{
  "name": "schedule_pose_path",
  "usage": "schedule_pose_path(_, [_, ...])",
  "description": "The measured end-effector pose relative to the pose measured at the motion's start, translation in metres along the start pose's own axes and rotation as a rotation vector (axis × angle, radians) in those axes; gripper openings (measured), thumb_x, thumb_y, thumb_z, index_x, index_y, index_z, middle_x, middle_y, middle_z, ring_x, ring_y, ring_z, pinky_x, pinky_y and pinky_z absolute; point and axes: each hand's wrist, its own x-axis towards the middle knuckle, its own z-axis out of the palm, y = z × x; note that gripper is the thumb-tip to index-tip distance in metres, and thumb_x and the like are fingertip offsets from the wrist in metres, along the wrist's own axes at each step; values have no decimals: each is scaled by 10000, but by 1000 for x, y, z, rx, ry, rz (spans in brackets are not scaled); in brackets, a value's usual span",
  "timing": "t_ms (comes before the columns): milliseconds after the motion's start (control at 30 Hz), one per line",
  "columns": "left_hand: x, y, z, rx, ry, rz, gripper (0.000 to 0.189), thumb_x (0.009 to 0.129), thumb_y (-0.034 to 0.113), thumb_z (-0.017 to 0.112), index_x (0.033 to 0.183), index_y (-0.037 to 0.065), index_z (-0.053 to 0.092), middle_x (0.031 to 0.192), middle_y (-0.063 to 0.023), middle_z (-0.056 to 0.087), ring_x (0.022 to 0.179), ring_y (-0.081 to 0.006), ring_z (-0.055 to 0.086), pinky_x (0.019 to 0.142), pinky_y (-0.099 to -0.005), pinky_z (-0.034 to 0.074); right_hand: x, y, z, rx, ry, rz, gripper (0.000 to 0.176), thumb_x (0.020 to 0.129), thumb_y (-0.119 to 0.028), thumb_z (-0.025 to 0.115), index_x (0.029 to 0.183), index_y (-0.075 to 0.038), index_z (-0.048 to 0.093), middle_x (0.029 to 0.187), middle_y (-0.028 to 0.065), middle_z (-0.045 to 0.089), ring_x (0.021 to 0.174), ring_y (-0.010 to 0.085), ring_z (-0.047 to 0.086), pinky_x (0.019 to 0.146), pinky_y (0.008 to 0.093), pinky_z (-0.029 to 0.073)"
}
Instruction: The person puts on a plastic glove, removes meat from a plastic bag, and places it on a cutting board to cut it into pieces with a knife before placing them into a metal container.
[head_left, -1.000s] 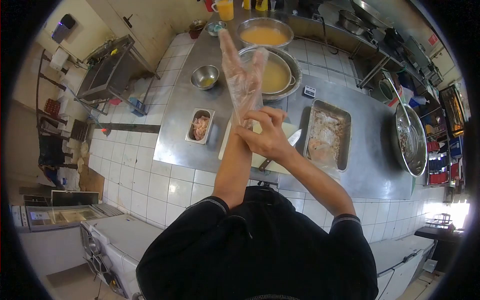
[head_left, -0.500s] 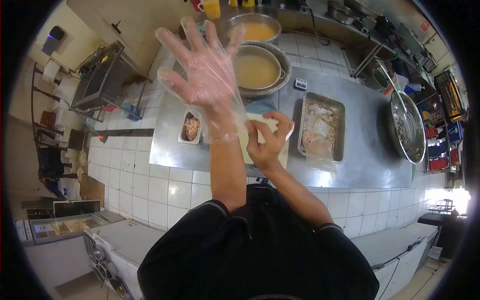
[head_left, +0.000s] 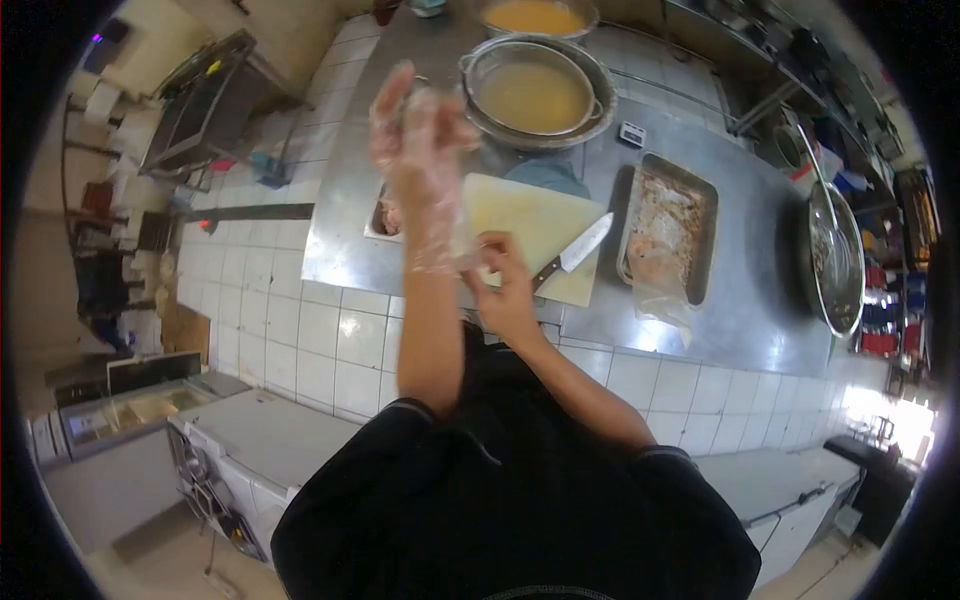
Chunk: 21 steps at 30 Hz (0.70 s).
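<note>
My left hand (head_left: 424,135) is raised over the table in a clear plastic glove (head_left: 434,235) that reaches past the wrist. Its fingers are partly bent and smeared by motion. Bare of any glove, my right hand (head_left: 504,285) pinches the glove's cuff beside my left wrist. Under and beside the hands lies a pale cutting board (head_left: 520,210). A knife (head_left: 585,245) with a dark handle rests on the board's right part. A small metal container of raw meat (head_left: 388,216) is partly hidden behind my left forearm.
On the steel table (head_left: 740,260) are a metal tray (head_left: 710,240) with crumbly residue and a plastic glove (head_left: 662,290), a small scale (head_left: 632,134), a blue-grey cloth (head_left: 550,175), and a pot of cloudy liquid (head_left: 530,95). A large bowl (head_left: 845,260) stands right.
My left hand's spread fingers have bent, and the hand has turned. My right hand has shifted slightly left and down, uncovering the knife and more of the cutting board. The view has shifted.
</note>
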Motion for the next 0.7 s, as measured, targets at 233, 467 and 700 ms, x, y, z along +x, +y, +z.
schedule_pose_path(233, [44,-36,-246,1114,76,-245,421,936,307,686,1236,22,608,990,-76,683,901,-160,630,781,-312,499,-54,170,-39,-499,-61,591,619,836,-330,772,1322,-28,535,1049,211,666,932,370,663,834,443,532])
schedule_pose_path(467, [74,-87,-396,1206,-121,-736,429,893,317,712,1191,16,643,1100,-160,716,1005,-215,661,893,-334,501,-41,182,-19,-1018,266,751,878,876,-425,699,1540,-60,255,1057,259,653,965,403,662,816,499,515])
schedule_pose_path(700, [83,-63,-363,1464,-210,-531,229,831,235,759,878,14,726,776,-129,730,720,-251,703,697,-378,538,-26,197,8,-1351,208,837,812,911,-333,655,1559,-86,234,1085,232,656,912,431,667,796,540,506])
